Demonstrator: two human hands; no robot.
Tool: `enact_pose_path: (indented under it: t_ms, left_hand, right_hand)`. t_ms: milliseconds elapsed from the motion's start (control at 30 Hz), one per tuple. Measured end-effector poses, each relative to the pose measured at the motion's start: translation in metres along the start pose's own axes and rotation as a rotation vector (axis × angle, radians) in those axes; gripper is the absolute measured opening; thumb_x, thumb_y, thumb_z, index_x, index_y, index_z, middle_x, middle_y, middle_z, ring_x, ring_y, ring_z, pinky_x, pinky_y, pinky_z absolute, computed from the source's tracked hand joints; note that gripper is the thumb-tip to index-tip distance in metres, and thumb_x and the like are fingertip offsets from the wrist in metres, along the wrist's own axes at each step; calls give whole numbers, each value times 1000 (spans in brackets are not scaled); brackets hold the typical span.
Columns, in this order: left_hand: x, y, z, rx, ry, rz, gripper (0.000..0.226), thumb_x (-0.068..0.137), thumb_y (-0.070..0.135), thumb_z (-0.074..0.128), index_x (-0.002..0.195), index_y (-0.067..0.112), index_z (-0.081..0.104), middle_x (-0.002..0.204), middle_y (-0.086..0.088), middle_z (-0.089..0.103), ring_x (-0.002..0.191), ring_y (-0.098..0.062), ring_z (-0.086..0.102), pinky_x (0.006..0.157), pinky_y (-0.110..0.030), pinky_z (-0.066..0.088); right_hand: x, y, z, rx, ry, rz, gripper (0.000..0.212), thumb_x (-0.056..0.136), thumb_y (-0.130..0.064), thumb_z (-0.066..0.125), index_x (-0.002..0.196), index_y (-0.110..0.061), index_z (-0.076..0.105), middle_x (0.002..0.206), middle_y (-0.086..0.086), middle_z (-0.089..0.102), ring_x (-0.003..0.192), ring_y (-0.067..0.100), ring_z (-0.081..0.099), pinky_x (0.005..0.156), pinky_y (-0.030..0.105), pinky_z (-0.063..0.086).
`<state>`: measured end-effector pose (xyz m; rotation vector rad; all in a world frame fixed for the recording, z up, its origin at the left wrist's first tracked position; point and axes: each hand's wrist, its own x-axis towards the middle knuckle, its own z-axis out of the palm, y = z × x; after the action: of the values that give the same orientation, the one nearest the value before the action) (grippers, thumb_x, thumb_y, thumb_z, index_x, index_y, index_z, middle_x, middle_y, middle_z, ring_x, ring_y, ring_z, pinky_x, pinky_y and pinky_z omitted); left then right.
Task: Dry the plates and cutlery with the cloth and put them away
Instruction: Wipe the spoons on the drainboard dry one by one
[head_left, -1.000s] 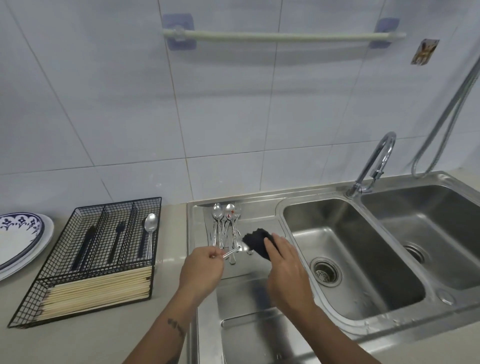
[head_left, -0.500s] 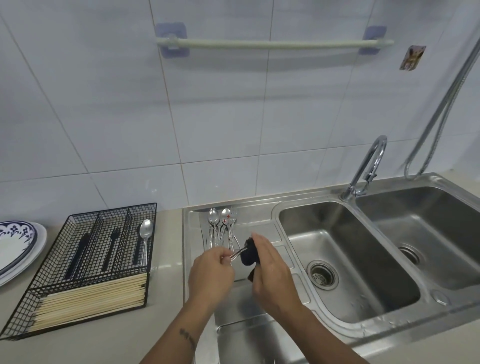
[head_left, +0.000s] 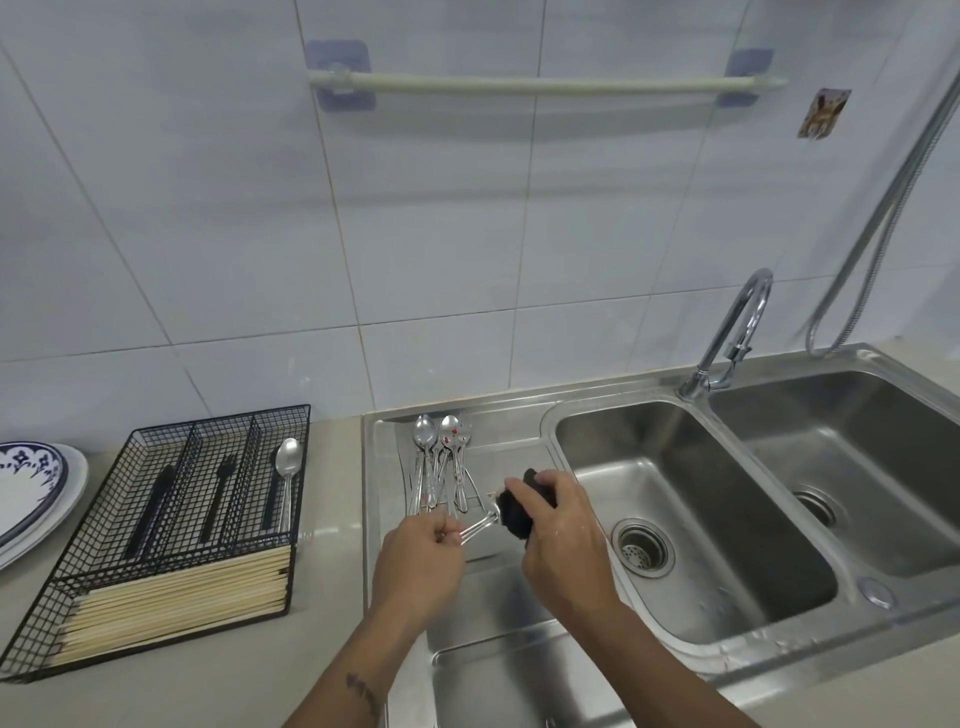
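My left hand (head_left: 418, 564) pinches the handle of a metal spoon (head_left: 480, 524) above the drainboard. My right hand (head_left: 563, 540) grips a dark cloth (head_left: 514, 514) wrapped round the spoon's bowl, which is hidden. Several more spoons (head_left: 441, 467) lie in a bunch on the drainboard (head_left: 498, 452) just beyond my hands. A black wire cutlery tray (head_left: 171, 525) stands on the counter to the left, with one spoon (head_left: 287, 467), dark-handled cutlery and a row of chopsticks (head_left: 176, 603) in it. Blue-patterned plates (head_left: 31, 488) are stacked at the far left edge.
A double steel sink (head_left: 696, 519) lies to the right, with a tap (head_left: 732, 332) and a hose (head_left: 883, 218) behind it. A towel rail (head_left: 545, 85) is fixed to the tiled wall. A beige counter (head_left: 332, 519) runs between the tray and the drainboard.
My hands have kept the spoon and cloth together over the drainboard. The cloth has closed round the spoon's bowl. The view has shifted a little to the left.
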<state>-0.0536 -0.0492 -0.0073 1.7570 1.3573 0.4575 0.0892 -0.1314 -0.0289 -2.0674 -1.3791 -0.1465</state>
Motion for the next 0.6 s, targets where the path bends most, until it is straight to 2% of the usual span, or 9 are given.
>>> enact_pose_path:
  t_ms: [67, 167, 267, 333, 400, 433, 500, 600]
  left_hand:
    - [2, 3, 0, -12, -7, 3, 22, 93, 15, 58, 86, 32, 71, 87, 10, 70, 84, -13, 65, 77, -25, 50]
    - [8, 0, -2, -75, -38, -23, 24, 92, 14, 58, 80, 31, 70, 72, 7, 66, 70, -16, 61, 71, -27, 50]
    - [11, -6, -3, -128, -61, -36, 23, 92, 12, 59, 81, 28, 71, 65, 7, 62, 66, -18, 57, 68, -27, 46]
    - [10, -7, -3, -129, -71, -17, 21, 93, 12, 58, 84, 26, 72, 69, 6, 63, 70, -18, 58, 70, -27, 45]
    - [9, -7, -3, -118, -75, 1, 22, 94, 13, 58, 84, 26, 72, 72, 5, 65, 73, -17, 60, 70, -27, 46]
    - [9, -6, -3, -116, -76, 9, 22, 94, 12, 57, 84, 27, 72, 72, 5, 65, 73, -16, 61, 69, -27, 45]
    - [8, -5, -4, -118, -82, 12, 24, 94, 12, 56, 84, 27, 71, 71, 5, 65, 71, -16, 60, 66, -25, 44]
    - [7, -5, -4, -107, -127, -8, 25, 95, 9, 54, 82, 26, 68, 72, 5, 65, 74, -17, 62, 68, -26, 48]
  right_hand:
    - [-5, -4, 4, 47, -54, -70, 61, 80, -2, 56, 138, -19, 51, 129, 4, 53, 116, 22, 52, 87, 36, 54]
    - [-13, -8, 8, 174, -128, -54, 65, 85, -7, 42, 149, -15, 36, 148, 1, 42, 139, 16, 33, 113, 35, 33]
    - [-15, -11, 9, 243, -150, -55, 59, 91, -16, 40, 150, -17, 33, 157, -9, 24, 147, 6, 11, 120, 28, 16]
    - [-18, -15, 10, 267, -151, -64, 59, 94, -28, 45, 151, -20, 31, 160, -12, 14, 148, 6, -1, 118, 19, 5]
    - [-20, -17, 14, 286, -150, -38, 62, 94, -36, 48, 152, -24, 29, 161, -14, 8, 148, 7, -7, 114, 15, 0]
    - [-20, -17, 16, 298, -136, -14, 61, 93, -35, 50, 151, -26, 31, 161, -14, 9, 149, 8, -4, 115, 16, 3]
    - [-17, -14, 19, 302, -97, 13, 56, 92, -24, 53, 146, -27, 41, 160, -11, 19, 148, 12, 13, 117, 25, 18]
    - [-10, -9, 13, 197, -87, -23, 57, 82, -7, 52, 136, -24, 53, 152, -2, 37, 139, 20, 35, 108, 35, 39]
